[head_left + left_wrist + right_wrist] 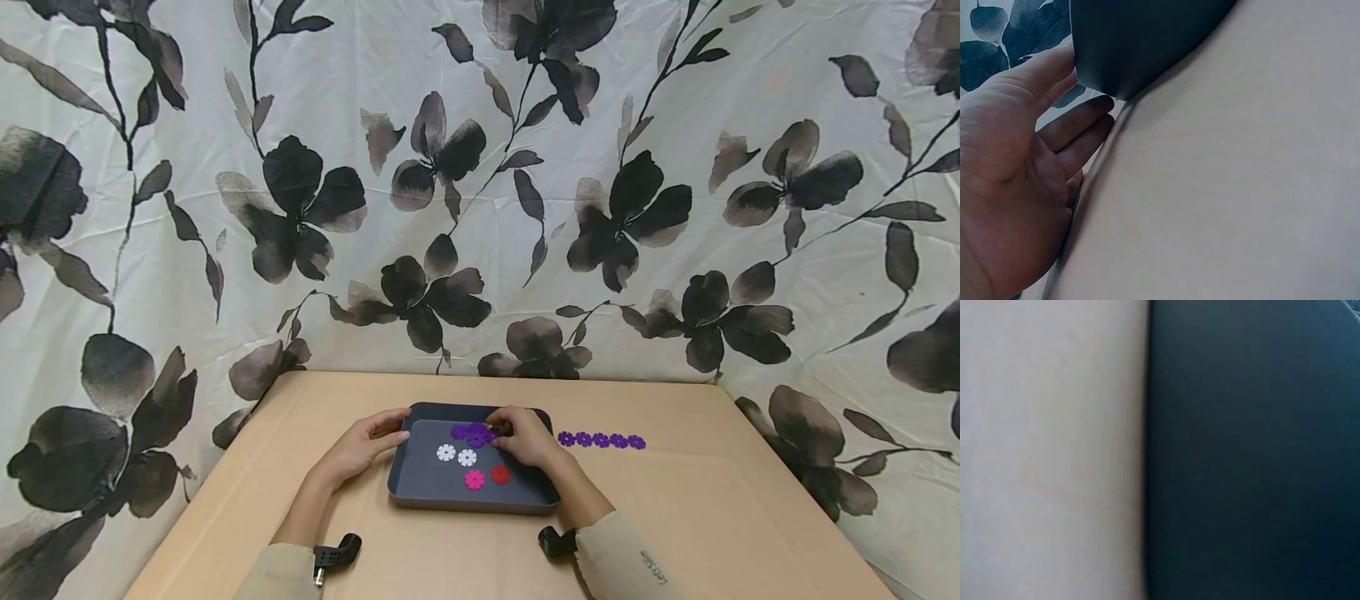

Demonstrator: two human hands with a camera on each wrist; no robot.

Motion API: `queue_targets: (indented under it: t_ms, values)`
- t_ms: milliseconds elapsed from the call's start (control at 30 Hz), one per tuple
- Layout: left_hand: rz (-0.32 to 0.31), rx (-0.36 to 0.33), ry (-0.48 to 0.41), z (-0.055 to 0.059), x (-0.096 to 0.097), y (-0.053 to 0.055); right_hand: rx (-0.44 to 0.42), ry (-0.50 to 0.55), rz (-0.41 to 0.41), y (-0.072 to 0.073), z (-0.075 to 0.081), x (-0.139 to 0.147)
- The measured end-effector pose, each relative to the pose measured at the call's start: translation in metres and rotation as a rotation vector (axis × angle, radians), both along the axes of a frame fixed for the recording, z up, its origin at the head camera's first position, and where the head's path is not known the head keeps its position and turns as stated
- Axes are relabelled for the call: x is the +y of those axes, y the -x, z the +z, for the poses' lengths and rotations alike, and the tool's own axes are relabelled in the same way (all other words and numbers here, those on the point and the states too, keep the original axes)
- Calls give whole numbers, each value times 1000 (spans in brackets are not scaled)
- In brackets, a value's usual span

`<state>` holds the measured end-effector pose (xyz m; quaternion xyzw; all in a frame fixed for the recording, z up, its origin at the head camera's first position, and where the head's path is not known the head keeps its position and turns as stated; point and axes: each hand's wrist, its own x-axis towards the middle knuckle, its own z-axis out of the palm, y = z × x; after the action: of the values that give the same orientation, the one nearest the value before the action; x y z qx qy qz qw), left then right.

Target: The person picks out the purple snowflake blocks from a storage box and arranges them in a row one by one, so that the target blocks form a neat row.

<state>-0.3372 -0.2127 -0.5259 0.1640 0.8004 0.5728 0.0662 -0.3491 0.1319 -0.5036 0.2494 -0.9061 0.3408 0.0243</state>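
Observation:
In the head view, a dark grey tray (480,500) holds purple flower-shaped discs (475,435) in a cluster, two white ones (456,455), a pink one (474,479) and a red one (500,474). My left hand (367,440) holds the tray's left side, its thumb at the rim and the other fingers near the back corner. My right hand (525,435) reaches over the tray's right side, thumb and index finger pinching at a purple disc in the cluster; the fingers partly hide it. The left wrist view shows my left thumb against the tray wall (1129,44).
Right of the tray, several purple flower discs (602,440) lie in a row on the light wooden table (675,517). A white cloth with dark flowers (525,208) hangs behind the table's far edge. The right wrist view shows only table and tray wall (1241,450).

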Motion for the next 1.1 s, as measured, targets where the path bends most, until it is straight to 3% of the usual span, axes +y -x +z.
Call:
queue_targets:
  t_ms: [333, 833, 1100]
  values:
    - [-1, -4, -4, -1, -1, 0, 5, -40, -9, 1, -1, -1]
    - [-1, -5, -11, -1, 0, 0, 4, 59, -1, -1, -1, 2]
    - [4, -7, -9, 1, 1, -1, 61, 157, -28, -1, 0, 4]
